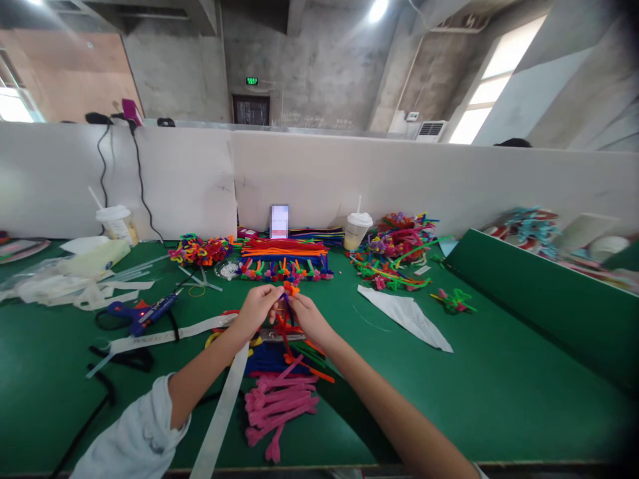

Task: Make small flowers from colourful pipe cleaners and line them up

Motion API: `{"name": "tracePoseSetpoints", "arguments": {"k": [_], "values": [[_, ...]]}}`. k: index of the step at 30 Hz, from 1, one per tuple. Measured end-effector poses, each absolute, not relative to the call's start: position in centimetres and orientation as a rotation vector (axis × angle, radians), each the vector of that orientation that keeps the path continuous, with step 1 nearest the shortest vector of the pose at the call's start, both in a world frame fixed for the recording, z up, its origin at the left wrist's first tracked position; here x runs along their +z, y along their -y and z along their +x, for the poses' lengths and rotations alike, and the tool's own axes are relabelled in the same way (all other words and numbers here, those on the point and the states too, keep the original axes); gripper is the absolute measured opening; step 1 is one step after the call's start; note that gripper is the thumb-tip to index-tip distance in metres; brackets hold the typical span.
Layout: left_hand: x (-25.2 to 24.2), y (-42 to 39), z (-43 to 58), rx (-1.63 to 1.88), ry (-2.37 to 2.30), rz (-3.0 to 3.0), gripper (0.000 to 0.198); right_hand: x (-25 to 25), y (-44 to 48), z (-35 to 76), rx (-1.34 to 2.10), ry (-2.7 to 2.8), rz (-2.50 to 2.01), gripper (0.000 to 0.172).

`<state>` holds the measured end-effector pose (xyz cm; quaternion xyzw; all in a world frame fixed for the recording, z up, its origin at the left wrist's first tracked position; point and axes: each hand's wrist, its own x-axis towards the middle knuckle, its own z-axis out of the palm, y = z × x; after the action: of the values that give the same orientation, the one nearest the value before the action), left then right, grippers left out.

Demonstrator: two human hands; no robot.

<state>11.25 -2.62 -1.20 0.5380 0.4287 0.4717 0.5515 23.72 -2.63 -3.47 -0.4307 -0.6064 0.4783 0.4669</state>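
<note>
My left hand (262, 307) and my right hand (308, 314) meet over the middle of the green table, fingers pinched around a small orange pipe-cleaner flower (291, 289) with a dark purple stem. Red and orange pipe cleaners lie just below the hands. Nearer to me is a pile of pink pipe-cleaner pieces (282, 402) with rounded ends, beside blue ones (267, 358). Beyond the hands, a row of small multicoloured flowers (284, 269) lies in front of a stack of orange and red pipe cleaners (284, 248).
A blue glue gun (142, 314) and plastic bags (54, 283) lie at left. Lidded cups (357, 231) (117, 224) and a phone (279, 221) stand at the back. A white cloth piece (404, 314) lies right of the hands; a green divider (544, 293) runs farther right.
</note>
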Motion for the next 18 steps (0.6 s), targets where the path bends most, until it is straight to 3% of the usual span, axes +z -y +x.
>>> {"name": "tracePoseSetpoints", "arguments": {"k": [9,18], "values": [[-0.9,3.0,11.5,1.126,-1.057,1.177,0.039,-4.0,3.6,23.5,0.602,1.840,-1.254,0.024],[-1.5,3.4,12.1,1.184,-1.006,1.171,0.037,-4.0,4.1,23.1,0.627,1.874,-1.230,0.023]]}}
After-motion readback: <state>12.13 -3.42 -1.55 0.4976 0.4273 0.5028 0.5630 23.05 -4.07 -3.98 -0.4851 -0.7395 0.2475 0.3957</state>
